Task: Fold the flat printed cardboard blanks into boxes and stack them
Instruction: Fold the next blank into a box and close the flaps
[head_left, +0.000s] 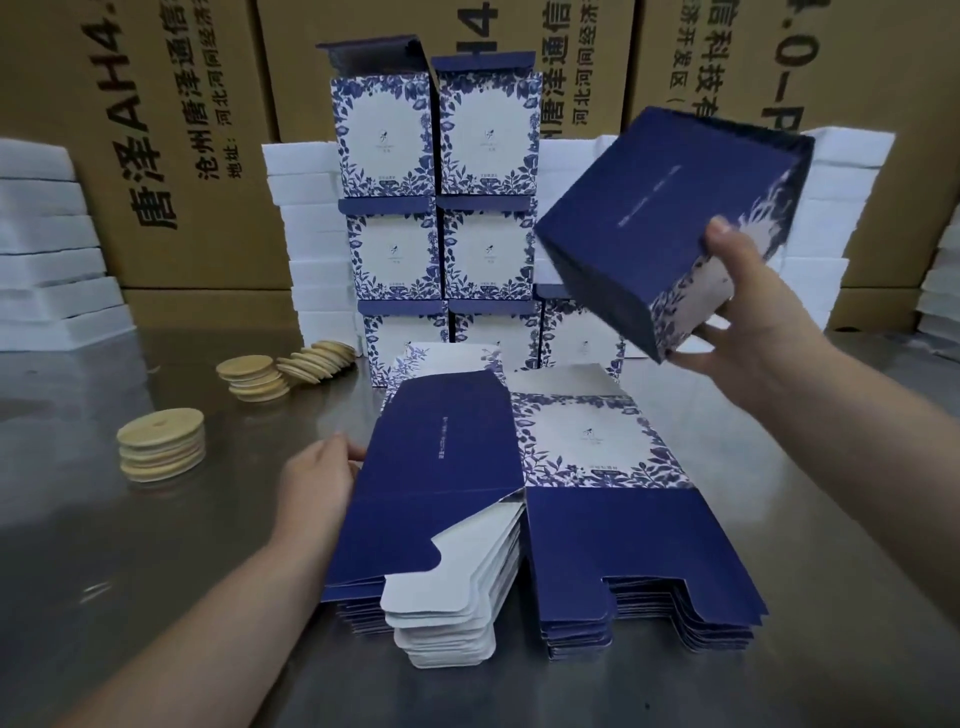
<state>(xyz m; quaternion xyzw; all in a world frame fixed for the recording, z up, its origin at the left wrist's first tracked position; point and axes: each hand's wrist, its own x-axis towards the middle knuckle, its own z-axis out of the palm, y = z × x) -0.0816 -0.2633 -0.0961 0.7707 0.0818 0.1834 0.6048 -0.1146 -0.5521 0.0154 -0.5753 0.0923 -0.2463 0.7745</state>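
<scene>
here, our right hand (748, 332) grips a folded box (649, 218) by its lower corner, thumb on the dark blue side and fingers curled under the floral face, holding it tilted in the air. our left hand (317, 483) meets the left edge of the top blank (447, 467) on the pile of flat blanks (644, 623) on the steel table (156, 561); whether its fingers curl under we cannot tell. stacked boxes (436, 208) stand behind the pile, with wooden lids (161, 447) to the left.

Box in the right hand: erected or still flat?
Erected. The box shows a blue face and a floral face meeting at an edge, held tilted by the right hand. The stack of blanks below lies flat.
</scene>
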